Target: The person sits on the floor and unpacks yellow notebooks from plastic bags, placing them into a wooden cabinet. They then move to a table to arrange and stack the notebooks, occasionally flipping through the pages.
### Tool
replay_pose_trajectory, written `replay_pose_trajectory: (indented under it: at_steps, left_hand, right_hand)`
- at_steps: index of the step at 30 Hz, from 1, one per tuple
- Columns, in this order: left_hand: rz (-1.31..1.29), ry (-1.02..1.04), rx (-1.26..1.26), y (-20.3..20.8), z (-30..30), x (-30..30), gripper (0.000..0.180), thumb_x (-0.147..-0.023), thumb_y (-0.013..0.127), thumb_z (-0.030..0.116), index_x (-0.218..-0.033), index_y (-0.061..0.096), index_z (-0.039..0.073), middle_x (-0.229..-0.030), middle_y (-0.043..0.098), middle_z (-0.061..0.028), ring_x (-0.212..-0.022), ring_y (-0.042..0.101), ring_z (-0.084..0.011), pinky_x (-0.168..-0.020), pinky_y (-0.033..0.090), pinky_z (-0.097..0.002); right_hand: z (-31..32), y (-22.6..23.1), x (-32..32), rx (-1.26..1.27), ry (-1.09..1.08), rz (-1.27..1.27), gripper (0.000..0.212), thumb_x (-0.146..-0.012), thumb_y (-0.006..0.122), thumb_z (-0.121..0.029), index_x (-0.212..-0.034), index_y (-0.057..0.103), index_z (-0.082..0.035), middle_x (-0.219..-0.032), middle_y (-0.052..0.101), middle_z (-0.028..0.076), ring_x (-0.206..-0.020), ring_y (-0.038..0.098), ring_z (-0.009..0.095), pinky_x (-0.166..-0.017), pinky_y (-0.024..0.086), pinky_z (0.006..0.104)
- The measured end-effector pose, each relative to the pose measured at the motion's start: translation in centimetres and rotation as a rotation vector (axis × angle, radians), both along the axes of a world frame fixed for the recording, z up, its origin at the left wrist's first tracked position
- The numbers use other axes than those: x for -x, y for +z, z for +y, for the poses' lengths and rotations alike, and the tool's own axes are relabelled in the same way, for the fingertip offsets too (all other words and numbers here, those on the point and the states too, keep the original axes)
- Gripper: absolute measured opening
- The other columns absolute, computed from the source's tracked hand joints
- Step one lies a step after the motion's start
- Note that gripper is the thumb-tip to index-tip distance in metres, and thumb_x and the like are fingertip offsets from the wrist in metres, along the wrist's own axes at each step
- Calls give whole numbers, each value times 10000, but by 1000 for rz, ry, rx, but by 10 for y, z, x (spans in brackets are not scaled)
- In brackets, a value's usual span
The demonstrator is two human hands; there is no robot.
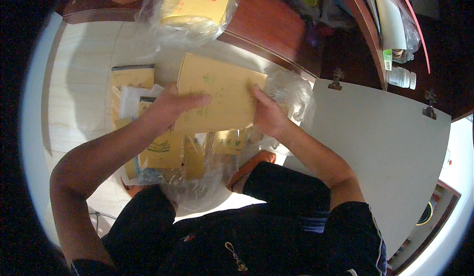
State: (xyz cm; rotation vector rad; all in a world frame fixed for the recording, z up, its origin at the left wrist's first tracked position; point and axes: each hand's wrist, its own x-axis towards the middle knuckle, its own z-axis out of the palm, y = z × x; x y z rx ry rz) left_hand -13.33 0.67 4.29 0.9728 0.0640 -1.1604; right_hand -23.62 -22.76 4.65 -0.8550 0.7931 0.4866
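Note:
Both hands hold a flat yellow packet (pixel 222 90) above my lap. My left hand (pixel 168 108) lies over its left edge with the fingers spread across the front. My right hand (pixel 269 115) grips its right edge. Under the packet sits an open clear plastic bag (pixel 291 95) with several more yellow packets (pixel 163 152) inside and around it.
A second plastic-wrapped yellow bundle (pixel 197 4) lies on a dark red wooden surface (pixel 266 24) ahead. A white board (pixel 385 142) with metal clips stands at the right. A white bottle (pixel 401 77) sits on a shelf. Pale tiled floor (pixel 79 88) lies to the left.

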Motion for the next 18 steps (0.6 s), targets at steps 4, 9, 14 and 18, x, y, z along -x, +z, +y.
replay_pose_trajectory:
  at_steps: [4, 9, 14, 18]
  left_hand:
    - [-60, -53, 33, -18, -1, 3, 395, -779, 635, 135, -1120, 514, -24, -994, 610, -104, -875, 593, -168, -760, 479, -298]
    - [26, -120, -86, -3, 7, 6, 397, -765, 648, 153, -1107, 533, -14, -987, 616, -96, -880, 591, -172, -774, 467, -307]
    - [35, -163, -117, -3, 8, 17, 366, -764, 653, 154, -1083, 561, 2, -963, 627, -77, -860, 591, -159, -772, 460, -308]
    - [-19, -236, -315, 11, 13, 19, 365, -764, 656, 149, -1085, 558, 5, -969, 625, -70, -866, 581, -151, -762, 454, -299]
  right_hand:
    - [9, 1, -10, 78, 50, 33, 515, -867, 496, -436, -1223, 442, -67, -1186, 526, 55, -1100, 495, 204, -950, 382, 379]
    - [-107, -29, -29, 682, 352, -26, 387, -901, 461, -369, -1125, 521, -58, -1037, 582, 47, -890, 570, 167, -750, 466, 305]
    - [-265, -62, -107, 1469, 328, -56, 308, -862, 506, -259, -1105, 565, -79, -914, 635, 74, -794, 618, 181, -654, 480, 305]
    - [-295, -80, -170, 2036, 776, -32, 364, -856, 487, -316, -1207, 515, -225, -1105, 581, 126, -979, 573, 297, -792, 465, 357]
